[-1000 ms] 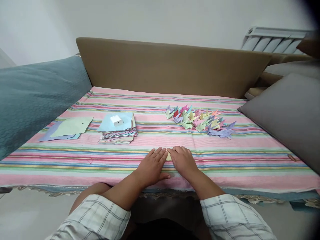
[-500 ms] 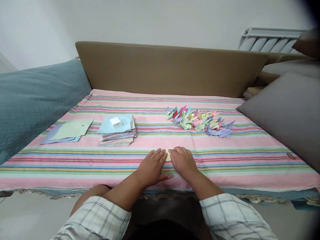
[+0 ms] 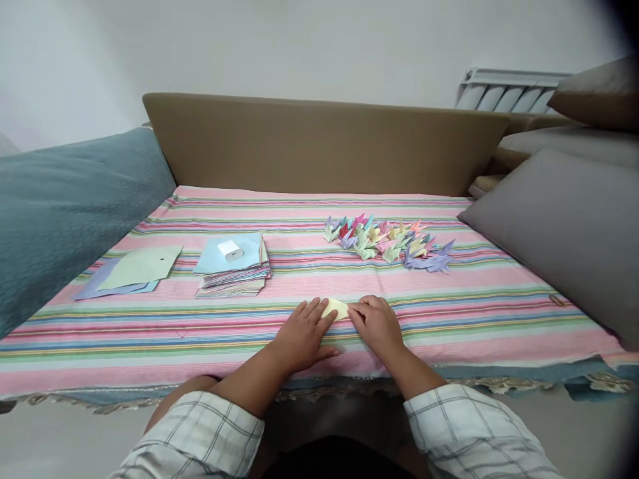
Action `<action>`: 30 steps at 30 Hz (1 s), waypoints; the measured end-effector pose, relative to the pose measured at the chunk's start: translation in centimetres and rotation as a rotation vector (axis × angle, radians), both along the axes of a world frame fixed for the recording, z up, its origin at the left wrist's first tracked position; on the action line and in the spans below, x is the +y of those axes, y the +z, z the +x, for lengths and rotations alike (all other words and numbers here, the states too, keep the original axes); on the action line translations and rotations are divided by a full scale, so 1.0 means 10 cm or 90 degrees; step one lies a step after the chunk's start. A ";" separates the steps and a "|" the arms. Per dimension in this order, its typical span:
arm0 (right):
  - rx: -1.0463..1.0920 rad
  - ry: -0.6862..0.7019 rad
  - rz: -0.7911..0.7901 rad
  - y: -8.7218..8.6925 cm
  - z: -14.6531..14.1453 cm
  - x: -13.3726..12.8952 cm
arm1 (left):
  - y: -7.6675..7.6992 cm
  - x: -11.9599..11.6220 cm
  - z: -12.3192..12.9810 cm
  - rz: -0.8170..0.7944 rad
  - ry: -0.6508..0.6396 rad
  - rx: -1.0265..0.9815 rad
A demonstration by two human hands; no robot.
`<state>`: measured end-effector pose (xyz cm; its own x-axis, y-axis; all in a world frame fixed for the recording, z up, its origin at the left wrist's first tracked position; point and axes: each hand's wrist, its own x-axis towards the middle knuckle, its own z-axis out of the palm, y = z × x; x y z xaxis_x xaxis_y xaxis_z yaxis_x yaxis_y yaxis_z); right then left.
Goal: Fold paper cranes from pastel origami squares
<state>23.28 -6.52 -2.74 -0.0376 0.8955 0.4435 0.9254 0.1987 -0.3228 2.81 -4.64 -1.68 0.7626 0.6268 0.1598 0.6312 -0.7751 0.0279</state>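
Note:
A small piece of folded pale yellow paper (image 3: pixel 337 309) lies on the striped cloth in front of me, partly covered by my fingers. My left hand (image 3: pixel 303 336) rests flat over its left part, fingers stretched out and thumb apart. At the paper's right end, my right hand (image 3: pixel 378 324) has its thumb and fingers closed in a pinch. Farther back to the right stands a cluster of folded paper cranes (image 3: pixel 392 245) in many colours. To the left sits a stack of paper sheets (image 3: pixel 232 283), with a white charger-like block (image 3: pixel 230 250) on top.
Loose green and purple sheets (image 3: pixel 142 269) lie at the far left. A blue-green cushion (image 3: pixel 80 206) borders the left side, and grey pillows (image 3: pixel 559 226) the right. Behind the striped cloth (image 3: pixel 294 266) rises a brown backrest (image 3: pixel 319 146).
My right hand has shifted slightly right and its fingers have drawn into a pinch. More of the yellow paper shows between my hands. The camera view has turned slightly.

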 end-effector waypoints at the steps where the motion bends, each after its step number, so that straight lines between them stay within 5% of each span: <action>1: 0.019 -0.015 -0.001 -0.01 0.02 0.00 | -0.01 0.00 0.00 0.003 -0.001 0.000; 6: 0.113 -0.077 -0.008 -0.04 0.08 0.02 | -0.02 0.00 -0.01 0.015 -0.003 0.001; 14: 0.260 -0.047 0.039 -0.03 0.14 -0.03 | 0.02 -0.01 -0.02 0.002 -0.007 0.004; 23: 0.037 0.233 0.118 0.09 -0.09 0.00 | -0.05 0.01 -0.09 -0.035 -0.017 0.033; 30: -0.001 0.249 0.100 0.06 -0.16 0.17 | -0.15 0.08 -0.12 0.000 -0.034 0.052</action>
